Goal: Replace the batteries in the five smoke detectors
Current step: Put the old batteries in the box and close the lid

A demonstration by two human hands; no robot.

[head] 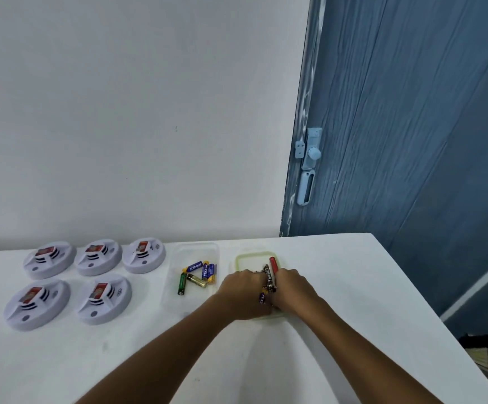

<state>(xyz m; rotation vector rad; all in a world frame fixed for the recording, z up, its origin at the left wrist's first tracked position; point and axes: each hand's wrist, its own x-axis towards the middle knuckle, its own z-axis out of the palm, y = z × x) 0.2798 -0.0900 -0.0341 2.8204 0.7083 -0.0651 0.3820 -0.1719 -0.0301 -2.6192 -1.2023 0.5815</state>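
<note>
Smoke detectors, five round white plastic ones (51,259) (98,256) (144,255) (37,303) (103,298), are lying well to the left of the hands on the white table (353,287), three in a back row and two nearer, each showing a red-labelled patch whose writing is too small to read. Just left of the left hand (241,290), a clear plastic tray (191,272) is holding five loose batteries (197,274): two blue, one green, one gold and a yellow-tipped one mostly hidden; one blue label is reading "PKCELL". Both hands are meeting over a pale green-rimmed plastic tray (254,256), with the right hand (290,288) beside the left. Between them a cluster of batteries (269,279) is showing, a red-ended one at the far end; whether the fingers are pinching them, I cannot tell.
</note>
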